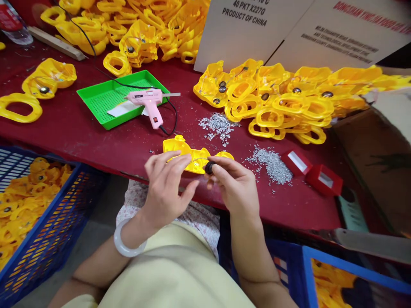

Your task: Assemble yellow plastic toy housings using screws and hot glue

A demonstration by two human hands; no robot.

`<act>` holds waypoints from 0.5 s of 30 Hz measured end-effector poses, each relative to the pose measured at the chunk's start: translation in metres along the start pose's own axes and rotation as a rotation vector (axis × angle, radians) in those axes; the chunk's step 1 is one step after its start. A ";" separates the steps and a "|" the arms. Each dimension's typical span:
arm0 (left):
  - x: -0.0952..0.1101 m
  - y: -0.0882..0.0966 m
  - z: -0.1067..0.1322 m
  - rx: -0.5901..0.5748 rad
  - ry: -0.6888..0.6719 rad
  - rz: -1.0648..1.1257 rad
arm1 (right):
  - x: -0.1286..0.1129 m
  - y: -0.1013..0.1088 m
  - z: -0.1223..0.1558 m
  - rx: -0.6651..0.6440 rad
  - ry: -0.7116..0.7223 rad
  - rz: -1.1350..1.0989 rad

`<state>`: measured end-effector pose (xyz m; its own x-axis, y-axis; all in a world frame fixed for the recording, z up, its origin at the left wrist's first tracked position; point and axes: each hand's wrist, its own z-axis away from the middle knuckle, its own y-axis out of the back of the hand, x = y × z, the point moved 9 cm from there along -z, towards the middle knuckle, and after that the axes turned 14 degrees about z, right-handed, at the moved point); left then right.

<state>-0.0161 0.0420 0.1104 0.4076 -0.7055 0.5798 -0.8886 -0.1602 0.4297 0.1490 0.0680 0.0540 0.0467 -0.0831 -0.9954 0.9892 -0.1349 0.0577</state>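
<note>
My left hand (167, 186) grips a yellow plastic part (189, 155) at the near edge of the red table (96, 137), fingers curled round its side. My right hand (233, 182) pinches a small round black piece (209, 167) against the same yellow part, with a thin wire running between them. A white bangle (123, 246) sits on my left wrist.
A pink glue gun (149, 102) rests on a green tray (105, 100). Piles of yellow parts (289, 100) lie right and at the back. Small silver screws (271, 162) are scattered beside two red boxes (310, 171). Blue crates (48, 218) of yellow parts stand below.
</note>
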 end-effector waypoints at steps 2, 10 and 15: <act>-0.003 -0.014 -0.003 -0.062 0.018 0.114 | 0.003 -0.001 0.004 -0.031 -0.043 -0.053; -0.010 -0.036 -0.006 -0.114 0.025 0.320 | 0.021 0.005 0.005 -0.018 -0.103 -0.053; -0.015 -0.038 -0.007 -0.173 0.089 0.444 | 0.022 0.003 0.002 -0.079 -0.075 -0.093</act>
<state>0.0133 0.0632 0.0903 0.0202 -0.6165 0.7871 -0.9358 0.2655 0.2320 0.1531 0.0633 0.0328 -0.0528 -0.1478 -0.9876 0.9968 -0.0671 -0.0432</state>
